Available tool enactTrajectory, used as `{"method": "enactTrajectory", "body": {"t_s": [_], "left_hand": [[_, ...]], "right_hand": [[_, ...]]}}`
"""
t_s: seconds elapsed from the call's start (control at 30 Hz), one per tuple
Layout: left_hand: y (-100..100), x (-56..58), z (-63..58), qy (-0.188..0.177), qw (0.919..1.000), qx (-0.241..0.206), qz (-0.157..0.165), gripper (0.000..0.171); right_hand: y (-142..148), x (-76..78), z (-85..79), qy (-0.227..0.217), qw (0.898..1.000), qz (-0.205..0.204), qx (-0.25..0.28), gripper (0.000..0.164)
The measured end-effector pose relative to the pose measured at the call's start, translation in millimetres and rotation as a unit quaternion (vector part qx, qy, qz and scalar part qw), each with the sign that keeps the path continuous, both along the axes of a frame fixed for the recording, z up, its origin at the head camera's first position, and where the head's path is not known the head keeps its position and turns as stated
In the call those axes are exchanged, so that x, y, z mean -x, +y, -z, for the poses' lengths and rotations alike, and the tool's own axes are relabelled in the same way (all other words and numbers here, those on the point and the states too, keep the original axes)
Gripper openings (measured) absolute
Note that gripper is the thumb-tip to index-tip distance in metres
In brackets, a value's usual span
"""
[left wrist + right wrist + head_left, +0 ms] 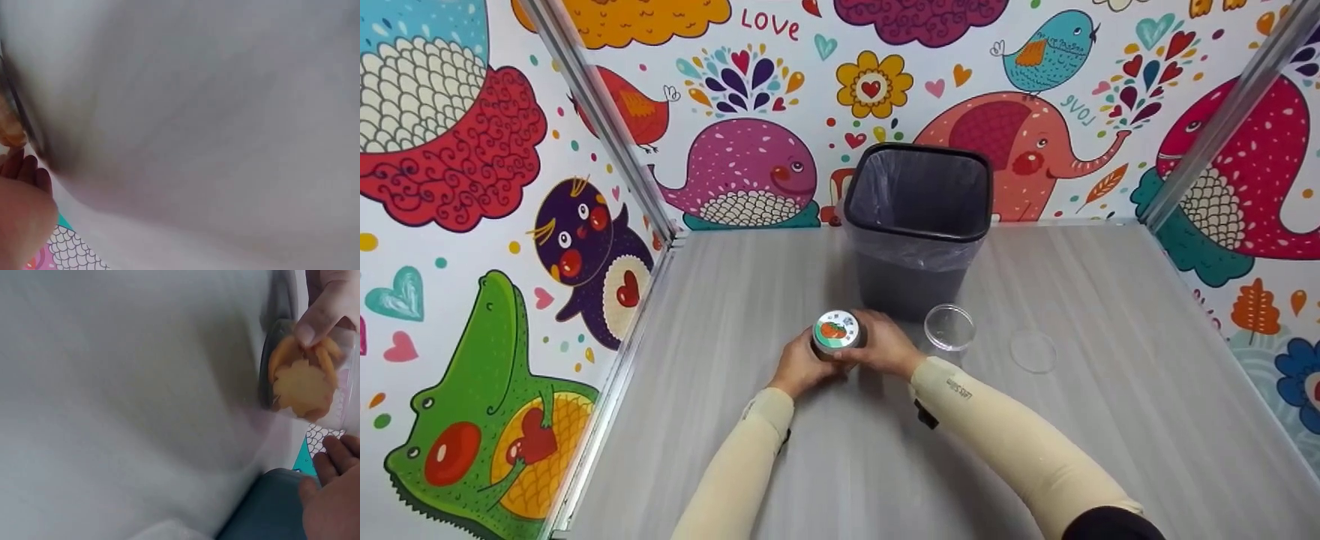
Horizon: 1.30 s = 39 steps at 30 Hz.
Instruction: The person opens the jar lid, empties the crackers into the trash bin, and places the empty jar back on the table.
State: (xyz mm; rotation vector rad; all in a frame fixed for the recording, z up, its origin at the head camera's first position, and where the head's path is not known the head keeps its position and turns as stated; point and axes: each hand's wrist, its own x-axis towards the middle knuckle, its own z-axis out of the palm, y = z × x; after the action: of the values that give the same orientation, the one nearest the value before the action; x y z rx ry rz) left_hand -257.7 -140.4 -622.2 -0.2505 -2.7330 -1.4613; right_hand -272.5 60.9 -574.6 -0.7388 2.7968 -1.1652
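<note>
Clear jar (pixel 837 331) with a printed round label (pixel 835 328) facing upward sat clasped between my two hands over the middle of a grey wood-grain table (pixel 720 420), just in front of a dark waste bin (pixel 911 281) lined with a translucent bag (pixel 937 256). The label carried an orange, fruit-like picture on green and white; its small print was too fine to read. My left hand (pixel 802 365) was closed around the jar's near left side, and my right hand (pixel 891 346) gripped it from the right, thumb by the label's edge.

Dark lettering on my right sleeve (pixel 1020 431) appeared to read "Lets Slim," while red letters spelled "LOVE" on the cartoon-covered wall (pixel 660 75). To the right of the bin's foot stood an open clear container (pixel 950 328), and beyond it lay a thin clear disc (pixel 1033 352).

From the right wrist came what the head view hid: orange pieces (pixel 326 363) behind the jar's transparent side, and a pale yellow scalloped shape (pixel 304 387). The left wrist caught only a sliver of the jar at the frame's edge, beside my fingers (pixel 27 169). Whether the jar touched the table, I could not tell.
</note>
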Motion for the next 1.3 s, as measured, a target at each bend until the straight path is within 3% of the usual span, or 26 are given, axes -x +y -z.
{"method": "enactTrajectory", "body": {"t_s": [0.27, 0.53, 0.67, 0.97, 1.07, 1.3], "left_hand": [[-3, 6.6, -7.1, -0.011, 0.9996, -0.012, 0.024, 0.08], [-2, 4.6, -7.6, -0.016, 0.9994, 0.0, 0.029, 0.079], [-1, 4.3, -7.9, -0.015, 0.9994, 0.005, 0.032, 0.079], [-4, 7.7, -10.7, -0.033, 0.9984, 0.012, 0.044, 0.082], [-4, 9.4, -9.5, -0.031, 0.9985, 0.008, 0.044, 0.082], [-9, 6.9, -7.7, -0.028, 0.9988, 0.018, 0.036, 0.077]], "right_hand": [[4, 6.3, -1.1, 0.011, 1.0, -0.002, 0.023, 0.08], [10, 3.6, -0.8, 0.026, 1.0, -0.013, -0.007, 0.086], [14, 5.3, 0.2, 0.048, 0.998, -0.033, -0.021, 0.087], [19, 14.2, -8.9, 0.035, 0.994, -0.093, -0.047, 0.087], [18, 14.5, -7.9, 0.031, 0.996, -0.078, -0.043, 0.086], [6, -0.8, 9.1, 0.04, 0.999, 0.018, -0.016, 0.077]]}}
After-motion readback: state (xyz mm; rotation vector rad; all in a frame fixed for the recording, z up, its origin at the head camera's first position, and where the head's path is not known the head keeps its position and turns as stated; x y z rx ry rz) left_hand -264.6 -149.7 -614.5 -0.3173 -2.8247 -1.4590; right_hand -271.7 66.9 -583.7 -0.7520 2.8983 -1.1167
